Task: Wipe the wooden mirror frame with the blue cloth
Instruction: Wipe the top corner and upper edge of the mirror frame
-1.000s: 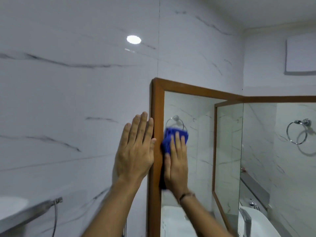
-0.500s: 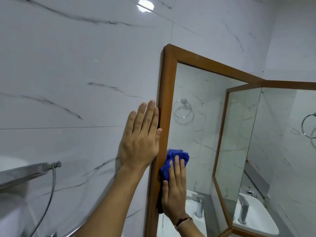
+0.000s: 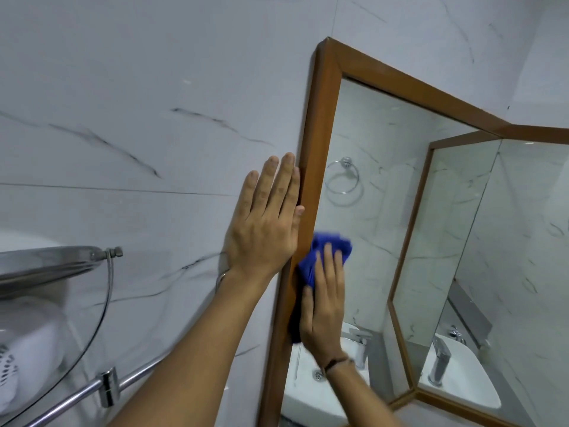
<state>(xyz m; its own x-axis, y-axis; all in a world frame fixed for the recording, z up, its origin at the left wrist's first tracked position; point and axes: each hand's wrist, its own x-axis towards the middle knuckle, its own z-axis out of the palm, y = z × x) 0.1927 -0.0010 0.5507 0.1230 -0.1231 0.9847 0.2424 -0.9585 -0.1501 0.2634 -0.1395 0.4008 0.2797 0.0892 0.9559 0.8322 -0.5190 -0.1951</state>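
Observation:
The wooden mirror frame (image 3: 320, 134) runs down its left side and across the top on a marbled wall. My right hand (image 3: 323, 309) presses the blue cloth (image 3: 311, 260) flat against the inner edge of the left side piece, fingers pointing up. The cloth bunches above my fingertips and spills onto the mirror glass (image 3: 378, 180). My left hand (image 3: 264, 229) lies flat on the wall tile, fingers straight, its thumb side touching the frame's outer edge, holding nothing.
A glass corner shelf (image 3: 61, 260) with a chrome rail (image 3: 77, 396) sticks out from the wall at lower left. The glass reflects a towel ring (image 3: 342, 180) and a white basin with a tap (image 3: 455, 374). A second mirror meets this one in the corner at right.
My right hand has slid the cloth down the left side piece, from level with my left fingers to below my left thumb. The left hand stayed on the wall. My view tilted lower.

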